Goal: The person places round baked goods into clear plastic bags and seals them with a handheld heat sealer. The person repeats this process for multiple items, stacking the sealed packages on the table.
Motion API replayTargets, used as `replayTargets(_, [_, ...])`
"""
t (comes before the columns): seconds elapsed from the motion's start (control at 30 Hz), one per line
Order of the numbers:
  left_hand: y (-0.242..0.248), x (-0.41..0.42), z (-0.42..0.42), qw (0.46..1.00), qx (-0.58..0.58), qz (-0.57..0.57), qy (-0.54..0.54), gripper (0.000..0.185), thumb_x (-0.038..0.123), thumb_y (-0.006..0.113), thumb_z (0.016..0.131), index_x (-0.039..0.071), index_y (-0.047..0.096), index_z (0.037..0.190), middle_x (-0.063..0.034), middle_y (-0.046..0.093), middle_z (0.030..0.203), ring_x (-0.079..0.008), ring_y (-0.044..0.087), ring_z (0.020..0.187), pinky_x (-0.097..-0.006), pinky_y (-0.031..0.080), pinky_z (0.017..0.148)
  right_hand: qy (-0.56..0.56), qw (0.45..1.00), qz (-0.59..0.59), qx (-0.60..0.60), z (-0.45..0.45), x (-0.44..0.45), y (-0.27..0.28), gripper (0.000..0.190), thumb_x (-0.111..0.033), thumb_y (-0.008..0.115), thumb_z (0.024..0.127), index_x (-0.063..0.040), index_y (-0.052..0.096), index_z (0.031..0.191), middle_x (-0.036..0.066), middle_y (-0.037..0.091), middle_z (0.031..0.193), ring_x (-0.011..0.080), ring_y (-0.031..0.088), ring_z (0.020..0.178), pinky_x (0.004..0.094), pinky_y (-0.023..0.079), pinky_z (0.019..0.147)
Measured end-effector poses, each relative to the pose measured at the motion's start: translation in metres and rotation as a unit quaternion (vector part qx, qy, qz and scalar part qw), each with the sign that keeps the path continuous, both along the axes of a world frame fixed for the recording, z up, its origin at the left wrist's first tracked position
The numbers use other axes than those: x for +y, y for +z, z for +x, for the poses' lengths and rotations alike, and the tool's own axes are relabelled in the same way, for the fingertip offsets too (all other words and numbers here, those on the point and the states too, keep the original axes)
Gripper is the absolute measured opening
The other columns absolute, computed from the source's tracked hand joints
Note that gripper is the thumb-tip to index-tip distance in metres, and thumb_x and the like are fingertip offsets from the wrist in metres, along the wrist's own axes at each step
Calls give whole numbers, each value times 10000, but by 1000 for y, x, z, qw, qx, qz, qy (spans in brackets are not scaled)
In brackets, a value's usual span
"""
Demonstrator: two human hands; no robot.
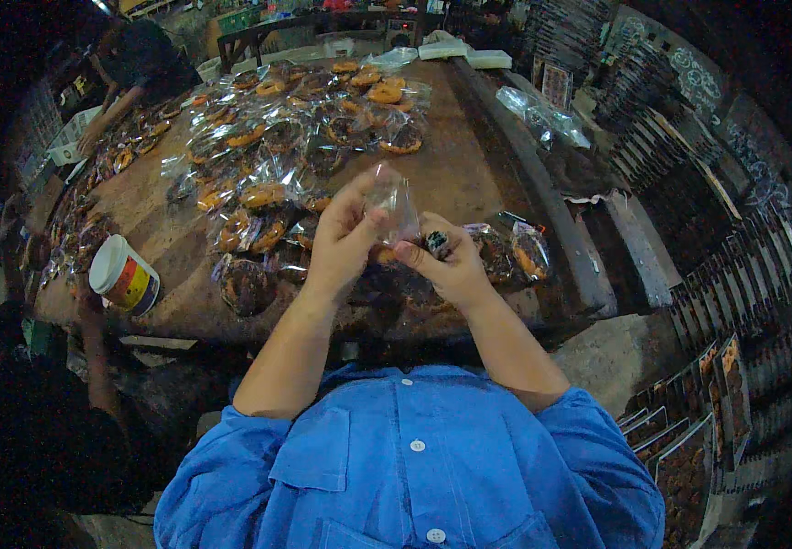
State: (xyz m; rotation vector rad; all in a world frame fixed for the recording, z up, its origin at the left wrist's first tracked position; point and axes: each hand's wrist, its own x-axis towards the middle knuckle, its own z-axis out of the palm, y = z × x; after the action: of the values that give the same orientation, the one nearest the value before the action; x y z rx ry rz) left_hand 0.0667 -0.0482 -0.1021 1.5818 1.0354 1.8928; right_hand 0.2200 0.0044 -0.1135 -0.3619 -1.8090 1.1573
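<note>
A clear plastic bag (397, 199) stands raised between my two hands, above the front of a wooden table (464, 147). My left hand (346, 233) grips its left side with thumb and fingers. My right hand (449, 259) has its thumb at the bag's lower right corner. Curled in that hand's fingers is a small dark object (437, 242) with pale specks; its kind is unclear. Just beneath the hands lie doughnuts in clear bags, partly hidden. A dark-coated bagged doughnut (247, 283) rests left of my left forearm, and another bagged doughnut (529, 252) lies right of my right hand.
Many bagged ring doughnuts (262, 195) are heaped across the table. A white lidded tub (125, 276) stands at left. Clear plastic packaging (543, 117) lies along the right side. Racks of trays (684, 425) stand at right. Co-workers' arms (113, 113) reach in from the left.
</note>
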Motion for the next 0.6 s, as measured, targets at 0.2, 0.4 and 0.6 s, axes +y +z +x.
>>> replayTargets(0.2, [-8, -5, 20, 985, 80, 63, 141, 774, 32, 635, 853, 20, 157, 1461, -64, 643, 873, -105, 615, 796, -224, 485, 738, 93, 941, -307, 107, -3, -1, 8, 258, -194, 745, 796, -30, 666, 979, 19, 657, 858, 94, 584, 803, 241, 469, 711])
replayTargets(0.4, [-16, -5, 9, 947, -194, -234, -106, 428, -12, 622, 845, -6, 480, 1248, -42, 642, 871, -89, 595, 808, -223, 474, 766, -90, 989, -111, 49, 6, 7, 9, 168, -116, 759, 760, -72, 605, 811, -9, 608, 767, 78, 557, 702, 258, 471, 652])
replayTargets(0.6, [-27, 0, 16, 971, -201, -112, -62, 192, -4, 650, 830, 27, 583, 1008, -30, 642, 849, -88, 597, 813, -222, 476, 740, -207, 949, 231, -58, 2, 12, 3, 216, -237, 705, 812, -46, 690, 913, 43, 648, 772, 148, 601, 665, 292, 481, 644])
